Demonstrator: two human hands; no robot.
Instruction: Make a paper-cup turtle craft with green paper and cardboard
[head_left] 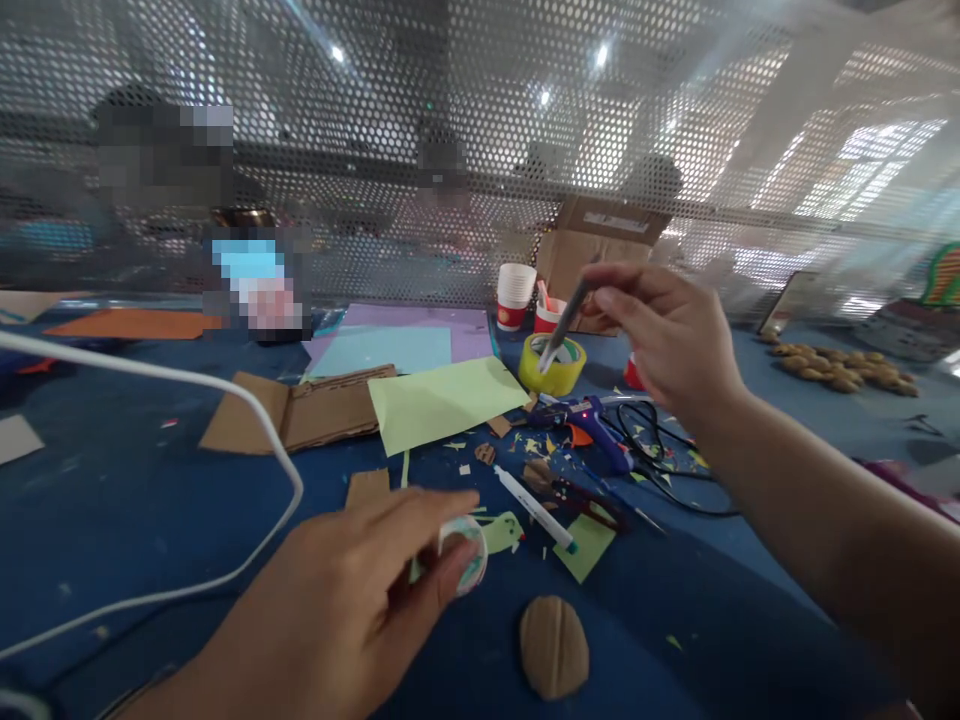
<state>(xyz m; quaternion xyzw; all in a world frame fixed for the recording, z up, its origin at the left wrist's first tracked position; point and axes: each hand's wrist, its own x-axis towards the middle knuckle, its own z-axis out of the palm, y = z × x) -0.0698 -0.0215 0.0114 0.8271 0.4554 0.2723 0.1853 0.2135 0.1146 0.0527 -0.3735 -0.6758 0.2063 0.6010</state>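
My left hand [375, 575] is closed, with thumb and fingers gripping a small round container [474, 568] with a white rim and greenish inside; its lower part is hidden. Raised over the table, my right hand [667, 325] pinches a slim grey tool [571, 318] with a pale tip, its kind blurred. That tip points down in front of a yellow tape roll [553, 378]. Beside the left hand lies a green paper cutout [504, 532] with small marks. A white marker [536, 508] and an oval cardboard piece [555, 648] lie to its right.
A blue glue gun [600, 430] with a lit red light and black cable lies among paper scraps. Green paper [446, 405], folded cardboard [322, 412] and paper cups [515, 295] are farther back. A white cable [225, 385] loops across the left. Peanut-like items [840, 368] are at right.
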